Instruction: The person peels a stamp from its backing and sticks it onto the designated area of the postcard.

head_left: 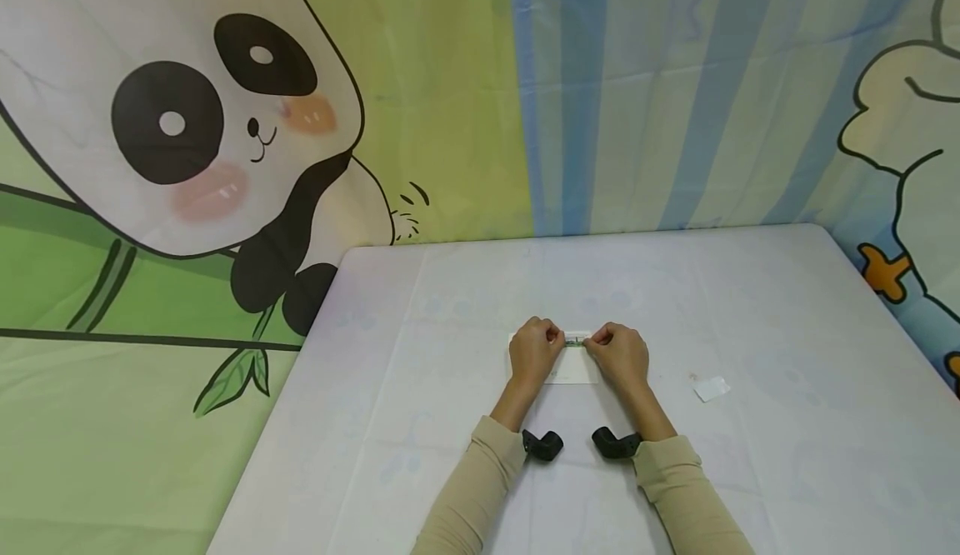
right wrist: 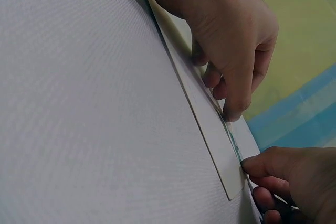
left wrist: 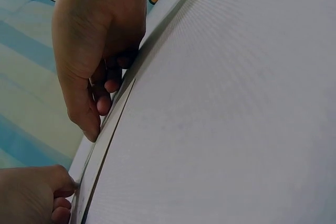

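A white rectangular card (head_left: pixel 573 369) lies flat on the white-covered table, between and under the hands. Along its far edge runs a thin strip (head_left: pixel 575 341) with green and dark marks. My left hand (head_left: pixel 534 351) pinches the strip's left end between thumb and forefinger. At the other end, my right hand (head_left: pixel 622 357) pinches it in the same manner. The right wrist view shows the card (right wrist: pixel 199 111) edge-on, with both sets of fingertips at the strip's teal edge (right wrist: pixel 234 141). In the left wrist view, the right hand (left wrist: pixel 102 51) bends down over the card (left wrist: pixel 103 153).
A small crumpled whitish piece (head_left: pixel 711 388) lies on the table to the right. Black wrist cameras (head_left: pixel 542 446) jut inward from both sleeves. The white tabletop (head_left: pixel 420 355) meets a printed cloth backdrop (head_left: pixel 442 97) along its far edge.
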`<state>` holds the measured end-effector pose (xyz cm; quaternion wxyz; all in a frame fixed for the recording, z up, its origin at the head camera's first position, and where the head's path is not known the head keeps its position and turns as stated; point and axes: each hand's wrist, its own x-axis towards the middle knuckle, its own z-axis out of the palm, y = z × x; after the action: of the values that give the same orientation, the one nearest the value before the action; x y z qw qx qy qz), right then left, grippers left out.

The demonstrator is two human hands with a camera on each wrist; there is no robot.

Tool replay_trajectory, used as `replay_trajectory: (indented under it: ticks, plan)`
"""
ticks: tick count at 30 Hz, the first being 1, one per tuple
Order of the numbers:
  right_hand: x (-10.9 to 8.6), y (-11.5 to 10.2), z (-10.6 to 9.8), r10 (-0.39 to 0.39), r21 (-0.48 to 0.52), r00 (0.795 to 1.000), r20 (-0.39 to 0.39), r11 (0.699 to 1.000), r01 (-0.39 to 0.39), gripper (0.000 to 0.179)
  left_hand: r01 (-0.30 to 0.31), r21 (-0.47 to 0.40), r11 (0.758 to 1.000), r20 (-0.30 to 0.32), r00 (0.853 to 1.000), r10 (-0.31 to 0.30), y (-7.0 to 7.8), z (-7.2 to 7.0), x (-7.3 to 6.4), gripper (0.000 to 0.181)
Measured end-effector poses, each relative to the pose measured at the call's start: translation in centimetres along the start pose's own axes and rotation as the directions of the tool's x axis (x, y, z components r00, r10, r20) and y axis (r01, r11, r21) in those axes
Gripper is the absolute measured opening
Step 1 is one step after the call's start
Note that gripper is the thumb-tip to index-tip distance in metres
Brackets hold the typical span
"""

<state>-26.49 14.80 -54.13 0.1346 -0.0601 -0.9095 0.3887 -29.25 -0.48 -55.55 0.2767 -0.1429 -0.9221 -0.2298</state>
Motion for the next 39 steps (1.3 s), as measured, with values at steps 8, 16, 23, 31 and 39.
replay_trajectory:
  ticks: [8,16,23,31,39]
  plan:
    - [0.0,-0.09,-0.13,0.006,0.004,1.0,0.009,1.0,-0.006,0.014,-0.022,0.033,0.999,-0.008,1.0,0.022,-0.06,0.14,0.01,0.01]
    - [0.02,-0.18,-0.27,0.027,0.006,0.999,0.023,1.0,-0.028,0.014,0.017,0.004,1.0,0.003,1.0,-0.017,0.06,0.05,0.15,0.01]
    - [0.02,-0.18,-0.28,0.035,-0.001,0.999,0.038,0.999,-0.035,0.015,0.126,-0.056,0.99,0.052,0.991,-0.123,0.22,-0.34,0.42,0.013]
    - [0.03,-0.15,-0.28,0.038,-0.002,0.998,0.039,0.999,-0.038,0.015,0.197,-0.096,0.976,0.089,0.978,-0.189,0.29,-0.59,0.77,0.01]
    - [0.02,-0.1,-0.16,0.034,0.004,0.999,0.034,0.999,-0.034,0.015,0.216,-0.161,0.963,0.086,0.975,-0.204,0.06,-0.59,0.71,0.012]
